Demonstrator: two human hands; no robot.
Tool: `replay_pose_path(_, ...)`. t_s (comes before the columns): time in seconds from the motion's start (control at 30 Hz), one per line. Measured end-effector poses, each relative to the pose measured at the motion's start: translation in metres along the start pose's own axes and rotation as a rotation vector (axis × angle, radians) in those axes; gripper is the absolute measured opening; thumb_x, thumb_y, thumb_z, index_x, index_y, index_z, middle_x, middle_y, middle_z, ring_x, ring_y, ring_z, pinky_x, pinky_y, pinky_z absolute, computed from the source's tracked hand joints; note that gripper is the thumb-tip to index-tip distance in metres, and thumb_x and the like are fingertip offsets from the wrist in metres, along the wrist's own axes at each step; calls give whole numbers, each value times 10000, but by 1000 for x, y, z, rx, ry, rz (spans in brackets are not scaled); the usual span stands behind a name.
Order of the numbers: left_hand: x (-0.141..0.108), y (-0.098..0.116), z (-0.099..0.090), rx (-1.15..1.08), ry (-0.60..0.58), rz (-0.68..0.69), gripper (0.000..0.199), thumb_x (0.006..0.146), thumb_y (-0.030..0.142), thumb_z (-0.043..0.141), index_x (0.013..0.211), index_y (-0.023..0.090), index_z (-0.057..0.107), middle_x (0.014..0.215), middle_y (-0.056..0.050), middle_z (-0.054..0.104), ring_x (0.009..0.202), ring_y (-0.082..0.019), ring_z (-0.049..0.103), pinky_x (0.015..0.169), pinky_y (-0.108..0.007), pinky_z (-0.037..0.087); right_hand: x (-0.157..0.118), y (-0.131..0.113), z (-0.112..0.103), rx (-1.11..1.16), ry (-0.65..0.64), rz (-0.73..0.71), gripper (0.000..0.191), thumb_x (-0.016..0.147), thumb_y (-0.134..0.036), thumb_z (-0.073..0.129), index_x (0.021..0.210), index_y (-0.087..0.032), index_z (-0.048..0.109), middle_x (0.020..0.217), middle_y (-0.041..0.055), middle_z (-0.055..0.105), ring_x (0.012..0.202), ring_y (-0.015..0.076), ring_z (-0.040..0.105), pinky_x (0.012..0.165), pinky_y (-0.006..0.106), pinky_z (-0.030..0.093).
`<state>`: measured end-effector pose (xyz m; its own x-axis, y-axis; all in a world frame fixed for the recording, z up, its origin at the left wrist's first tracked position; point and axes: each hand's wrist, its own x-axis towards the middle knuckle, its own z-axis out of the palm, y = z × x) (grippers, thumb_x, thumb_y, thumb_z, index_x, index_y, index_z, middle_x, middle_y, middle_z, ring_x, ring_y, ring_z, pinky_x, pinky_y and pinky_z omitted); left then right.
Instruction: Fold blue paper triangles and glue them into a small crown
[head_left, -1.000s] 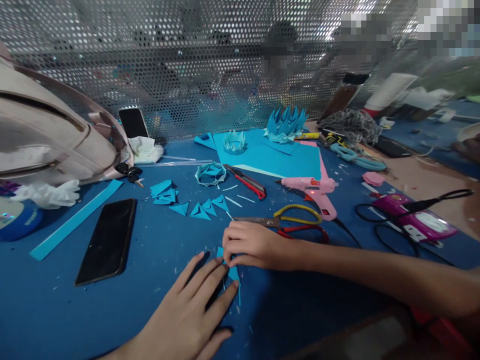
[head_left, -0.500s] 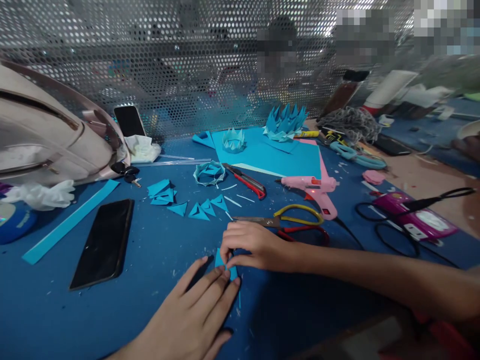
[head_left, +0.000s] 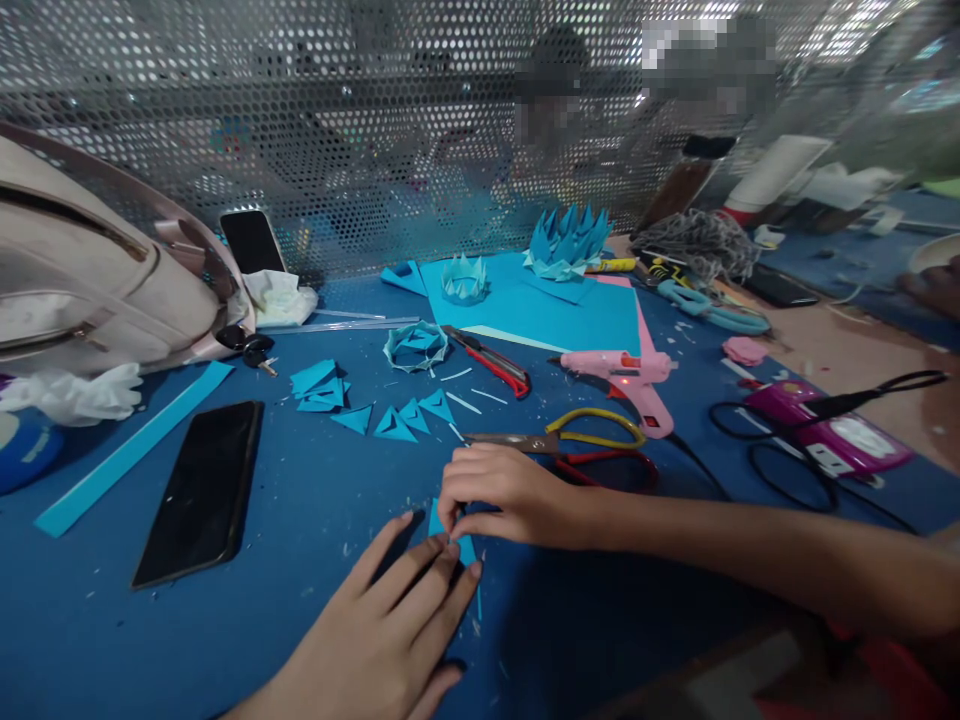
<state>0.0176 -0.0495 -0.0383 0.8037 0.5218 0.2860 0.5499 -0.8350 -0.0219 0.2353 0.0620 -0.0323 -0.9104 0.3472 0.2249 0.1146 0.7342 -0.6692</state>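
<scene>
A small piece of folded blue paper (head_left: 466, 550) lies on the table, partly covered by my fingers. My left hand (head_left: 382, 615) rests flat with its fingers stretched out, the tips pressing on the paper. From the right, my right hand (head_left: 506, 495) curls its fingers and pinches at the paper close to the left fingertips. Just beyond it are scissors (head_left: 547, 443) with one yellow and one red handle. Several folded blue paper triangles (head_left: 396, 426) lie farther off, beside a ring of folded paper (head_left: 417, 346).
A pink glue gun (head_left: 626, 375) and a red utility knife (head_left: 491, 362) lie ahead. On the left are a black phone (head_left: 199, 490), a blue paper strip (head_left: 135, 450) and a bag (head_left: 90, 260). A purple power strip (head_left: 832, 425) with cables sits right. Perforated metal (head_left: 337, 150) stands behind.
Both hands keep almost the same pose on the paper. The view has shifted slightly, so the things on the table appear a little farther left.
</scene>
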Motion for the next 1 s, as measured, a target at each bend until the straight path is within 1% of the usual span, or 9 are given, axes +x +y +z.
replay_pose_path(0.07, 0, 0, -1, 2, -9, -4, 478, 1034, 447, 389, 1389, 160, 533, 1268, -41, 643, 1224, -217, 505, 1226, -445, -24, 0, 0, 0, 6, 2, 0, 105, 953, -263, 629, 914, -167, 647, 884, 29, 656, 856, 158, 528, 785, 268, 371)
replay_pose_path(0.23, 0, 2, -1, -29, -50, -22, 529, 997, 487, 470, 1418, 168, 493, 1232, -80, 639, 1197, -239, 528, 1180, -445, 256, 1, 2, 1, 26, 2, 11, 105, 949, -268, 636, 905, -174, 648, 877, 26, 657, 864, 157, 538, 793, 265, 376)
replay_pose_path(0.37, 2, 1, -2, -40, -68, -20, 532, 989, 488, 492, 1420, 177, 490, 1224, -94, 632, 1185, -252, 536, 1144, -454, 318, 1, 3, 3, 39, 16, 28, 104, 935, -267, 656, 906, -167, 646, 863, 23, 655, 851, 153, 541, 784, 265, 387)
replay_pose_path(0.5, 2, 1, -5, -29, -51, -19, 514, 998, 481, 476, 1409, 173, 503, 1217, -81, 641, 1191, -249, 528, 1146, -448, 306, 0, -1, 1, 68, 45, 59, 72, 936, -227, 647, 923, -156, 648, 874, 29, 662, 835, 150, 554, 784, 268, 416)
replay_pose_path(0.63, 2, 2, -5, -35, -51, -36, 502, 1002, 488, 469, 1404, 190, 513, 1200, -53, 653, 1179, -234, 530, 1188, -443, 209, -8, -6, -8, 141, 103, 59, 78, 921, -223, 666, 918, -152, 699, 941, 45, 651, 879, 136, 593, 795, 240, 449)
replay_pose_path(0.7, 2, 3, -4, -48, -39, -51, 490, 1004, 494, 464, 1390, 199, 527, 1192, -39, 657, 1175, -224, 530, 1210, -436, 125, -14, -6, -13, 90, 135, 8, 117, 920, -272, 676, 883, -176, 732, 889, 26, 638, 841, 121, 597, 776, 231, 434)
replay_pose_path(0.77, 2, 3, -3, -57, -29, -59, 479, 1003, 496, 466, 1379, 209, 537, 1181, -24, 663, 1172, -216, 529, 1220, -429, 52, -20, -4, -18, 10, 140, -95, 175, 950, -320, 635, 886, -198, 743, 824, 8, 636, 768, 106, 583, 734, 235, 408)
replay_pose_path(0.9, 3, 1, -3, -50, -14, -57, 474, 988, 515, 490, 1354, 223, 563, 1163, -8, 670, 1152, -208, 536, 1222, -412, 39, -25, 1, -22, -215, 22, -291, 203, 982, -361, 581, 1053, -229, 718, 845, 2, 653, 699, 121, 511, 638, 270, 334)
replay_pose_path(1.0, 2, -1, -2, -33, -25, -35, 485, 996, 514, 475, 1368, 213, 554, 1177, -21, 662, 1153, -216, 535, 1209, -420, 115, -26, 1, -22, -377, -72, -320, 250, 960, -421, 600, 1131, -264, 694, 846, -5, 629, 702, 143, 455, 635, 292, 304)
